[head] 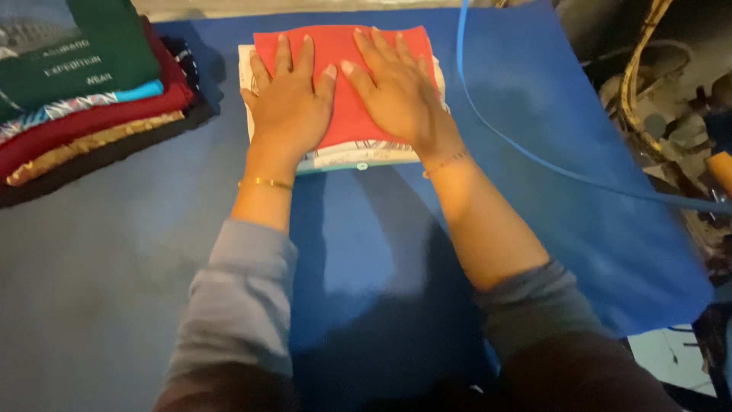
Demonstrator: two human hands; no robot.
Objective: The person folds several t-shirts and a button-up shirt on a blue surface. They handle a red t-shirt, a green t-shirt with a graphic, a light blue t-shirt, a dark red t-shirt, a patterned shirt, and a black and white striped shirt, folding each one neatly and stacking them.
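We press folded red cloth (358, 72) flat, left hand (288, 103) and right hand (396, 91) splayed, grip released; soft, light, limp, so we judge lift best from under folded edges

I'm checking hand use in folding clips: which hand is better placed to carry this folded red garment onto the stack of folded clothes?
Probably the left hand: it lies flat on the folded red garment on the side nearer the stack of folded clothes; the right hand is farther away.
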